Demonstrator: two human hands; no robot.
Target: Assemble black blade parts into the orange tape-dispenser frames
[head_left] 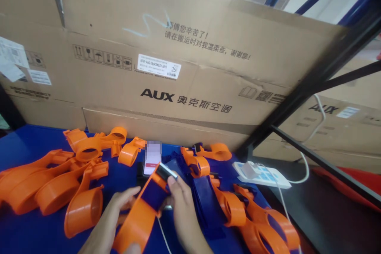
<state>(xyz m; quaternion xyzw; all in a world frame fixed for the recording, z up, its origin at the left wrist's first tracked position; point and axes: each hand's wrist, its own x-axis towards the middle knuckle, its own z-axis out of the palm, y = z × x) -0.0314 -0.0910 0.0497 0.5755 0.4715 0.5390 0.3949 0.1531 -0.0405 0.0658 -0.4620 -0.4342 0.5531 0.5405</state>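
Note:
Both hands are on an orange tape dispenser [139,220] tilted up in front of me. Its upper end carries a dark plate with a silver toothed blade [167,170], and a dark blue strip [154,195] crosses the frame just below. My left hand [116,210] is closed round the lower, rounded part from the left. At the blade end, my right hand [182,198] grips the dispenser, thumb against the dark plate; its other fingers are partly hidden. Beyond the dispenser lies a phone [152,154] with a lit screen, and dark blue strips [206,198] are stacked right of my right hand.
Several orange dispensers [85,206] lie on the blue tabletop [32,139] at left, with more dispensers [264,222] at right. A white power strip [263,174] with cables sits by the right edge. Large cardboard [119,75] walls the back; a black metal post [297,91] slants at right.

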